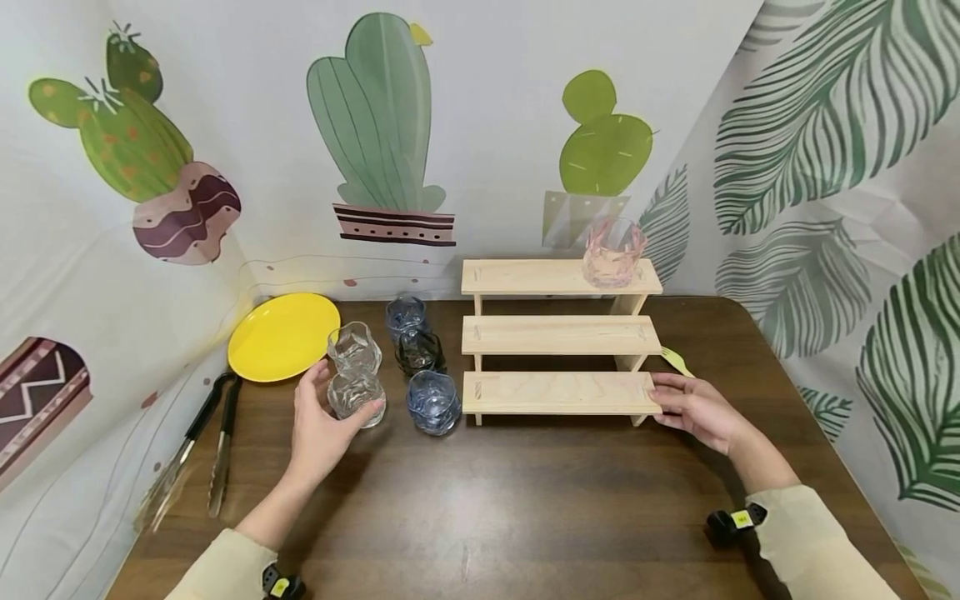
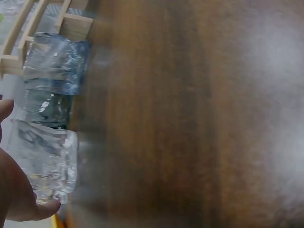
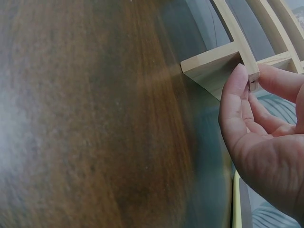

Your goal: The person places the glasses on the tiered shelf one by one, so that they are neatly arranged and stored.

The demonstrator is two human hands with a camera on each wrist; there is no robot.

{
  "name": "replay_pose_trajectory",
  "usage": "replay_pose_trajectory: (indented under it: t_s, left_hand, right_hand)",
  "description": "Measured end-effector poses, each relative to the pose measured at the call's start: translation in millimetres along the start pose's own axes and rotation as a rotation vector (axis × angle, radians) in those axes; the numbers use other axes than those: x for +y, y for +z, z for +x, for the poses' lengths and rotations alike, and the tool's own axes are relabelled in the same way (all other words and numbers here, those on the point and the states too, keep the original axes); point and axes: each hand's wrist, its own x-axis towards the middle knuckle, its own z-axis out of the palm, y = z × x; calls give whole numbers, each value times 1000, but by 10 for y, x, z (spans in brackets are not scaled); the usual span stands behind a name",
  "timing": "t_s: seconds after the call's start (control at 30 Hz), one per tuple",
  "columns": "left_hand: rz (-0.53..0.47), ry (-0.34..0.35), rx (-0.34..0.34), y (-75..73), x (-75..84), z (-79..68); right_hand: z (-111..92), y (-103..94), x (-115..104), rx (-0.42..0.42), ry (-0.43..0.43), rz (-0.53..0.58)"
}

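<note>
My left hand (image 1: 321, 425) is curled about the nearer clear glass (image 1: 352, 395), fingers on its left and thumb across its near right side. In the left wrist view a fingertip (image 2: 49, 208) lies against the glass's side. A second clear glass (image 1: 354, 346) stands just behind. My right hand (image 1: 697, 408) pinches the right end of the lowest board of a three-step wooden shelf (image 1: 562, 393); the right wrist view shows thumb and fingers on either side of the board end (image 3: 251, 73). A pink-tinted glass (image 1: 613, 254) sits on the top step at the right.
Between the clear glasses and the shelf stand a blue glass (image 1: 434, 404), a dark glass (image 1: 420, 352) and another blue glass (image 1: 406, 315). A yellow plate (image 1: 283, 337) and black-handled tongs (image 1: 204, 433) lie at left. A light green fork (image 1: 677, 361) lies right of the shelf.
</note>
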Motion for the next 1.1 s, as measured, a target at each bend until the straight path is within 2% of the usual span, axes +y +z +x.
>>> replay_pose_trajectory:
  t_s: [0.27,0.57,0.83,1.1]
  left_hand:
    - [-34,-89,-54,36,-142,-30]
    - [-41,-86,-75,14,-219,4]
    - [-39,-103,-110,-18,-199,27]
    - [-29,-128,-114,-30,-184,36]
  right_hand:
    - [11,-5,28,-7,-3,20]
    - [23,-15,34,-14,-15,17]
    - [17,-14,26,-12,-9,24]
    - [18,-13,37,-11,-9,18]
